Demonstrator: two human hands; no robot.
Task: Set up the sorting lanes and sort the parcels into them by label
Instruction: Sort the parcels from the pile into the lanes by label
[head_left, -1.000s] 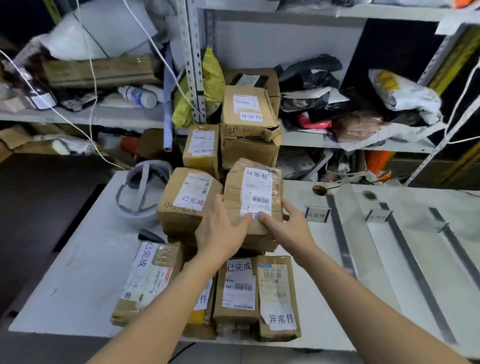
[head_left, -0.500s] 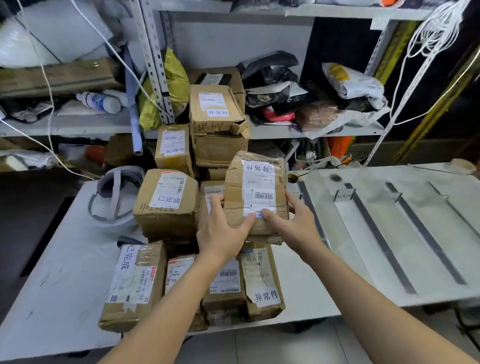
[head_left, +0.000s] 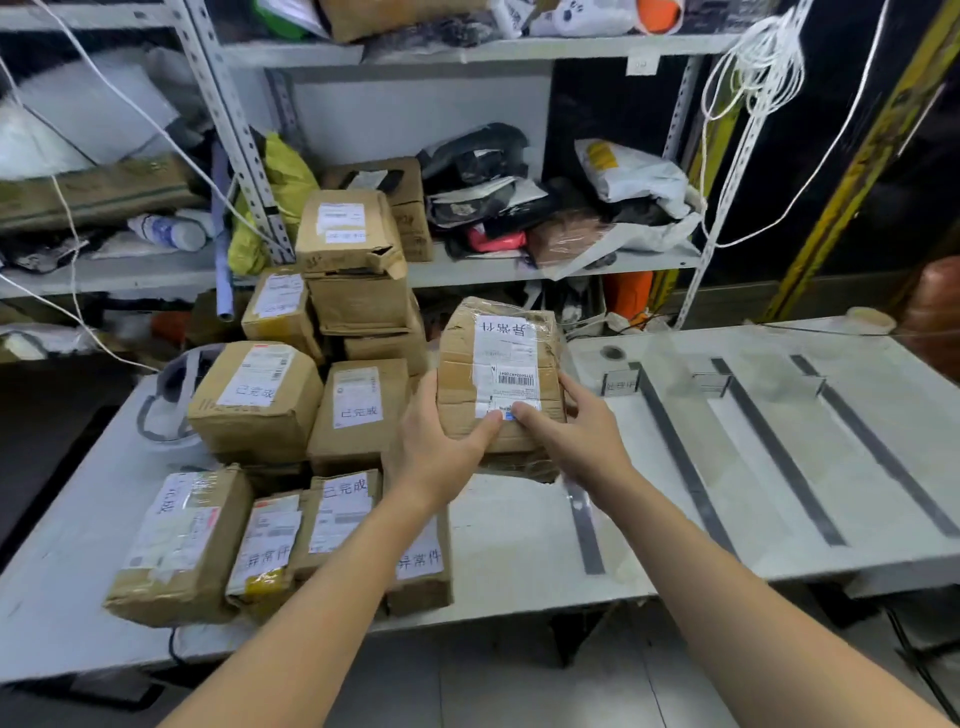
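Both hands hold a brown taped parcel (head_left: 498, 364) with a white label, lifted above the white table (head_left: 519, 535). My left hand (head_left: 436, 441) grips its lower left side and my right hand (head_left: 571, 431) its lower right. Left of it lies a heap of several labelled cardboard parcels (head_left: 260, 395). To the right, dark tape strips (head_left: 680, 462) divide the table into lanes, with small label stands (head_left: 619, 384) at their far ends.
A metal shelf rack (head_left: 467, 265) behind the table carries boxes, plastic mailers and bags. A grey headset-like object (head_left: 171, 395) lies at the table's far left. White cords hang at left and upper right. Tiled floor shows below the table's near edge.
The held parcel has come up off the heap and moved to the right, toward the taped lanes. The view has shifted right, showing more of the lanes.
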